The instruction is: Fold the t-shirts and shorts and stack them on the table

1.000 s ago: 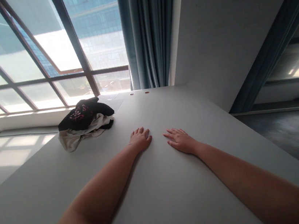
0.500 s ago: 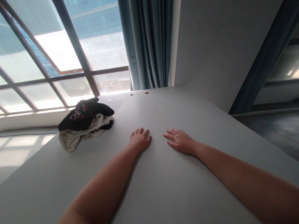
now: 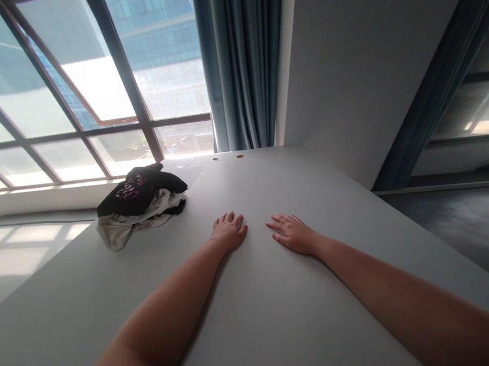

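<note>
Both my hands rest palm down on a white table point(image 3: 261, 313). My left hand point(image 3: 229, 232) lies flat with its fingers a little apart, holding nothing. A short gap to its right, my right hand point(image 3: 294, 233) lies the same way, fingers spread and pointing inward. Beyond my left hand, toward the table's left edge, sits a crumpled heap of clothing: a black garment point(image 3: 137, 190) with a pink print lies over a beige cloth point(image 3: 118, 229). Neither hand touches the heap.
At the table's far end are two small round holes, close to a blue-grey curtain point(image 3: 239, 57). Large windows point(image 3: 79, 90) fill the left side, one pane tilted open. A grey wall point(image 3: 341, 62) and a second curtain point(image 3: 429, 80) stand on the right, above dark floor.
The whole view has shifted slightly, with the table and far wall a little lower in the picture. My hands keep the same place on the table.
</note>
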`<state>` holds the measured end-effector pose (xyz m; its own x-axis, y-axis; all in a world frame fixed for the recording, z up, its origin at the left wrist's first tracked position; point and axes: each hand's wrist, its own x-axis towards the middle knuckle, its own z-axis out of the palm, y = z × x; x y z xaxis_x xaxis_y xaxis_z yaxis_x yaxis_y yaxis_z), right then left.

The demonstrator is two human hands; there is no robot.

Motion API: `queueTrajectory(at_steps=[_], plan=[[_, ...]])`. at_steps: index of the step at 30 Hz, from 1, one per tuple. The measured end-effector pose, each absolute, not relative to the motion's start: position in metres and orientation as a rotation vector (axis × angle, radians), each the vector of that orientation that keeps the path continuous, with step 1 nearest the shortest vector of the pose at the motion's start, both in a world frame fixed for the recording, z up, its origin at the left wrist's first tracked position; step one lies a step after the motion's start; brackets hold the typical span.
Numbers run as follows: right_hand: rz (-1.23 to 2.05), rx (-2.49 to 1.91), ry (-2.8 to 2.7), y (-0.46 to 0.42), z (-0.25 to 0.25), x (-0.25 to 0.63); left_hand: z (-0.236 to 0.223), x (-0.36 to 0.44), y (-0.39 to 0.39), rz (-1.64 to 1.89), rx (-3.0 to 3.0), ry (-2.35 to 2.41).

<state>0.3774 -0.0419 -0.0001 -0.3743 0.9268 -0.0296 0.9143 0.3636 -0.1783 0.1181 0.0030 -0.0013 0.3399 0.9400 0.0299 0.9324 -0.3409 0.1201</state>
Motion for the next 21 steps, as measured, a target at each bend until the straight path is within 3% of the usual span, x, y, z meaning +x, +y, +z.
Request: queueTrajectory(at_steps=[21], plan=[[0.256, -1.716, -2.535, -0.0423, -0.0002, 0.3767, 0.0003, 0.1191, 0.0022, 0.141, 2.508, 1.765]])
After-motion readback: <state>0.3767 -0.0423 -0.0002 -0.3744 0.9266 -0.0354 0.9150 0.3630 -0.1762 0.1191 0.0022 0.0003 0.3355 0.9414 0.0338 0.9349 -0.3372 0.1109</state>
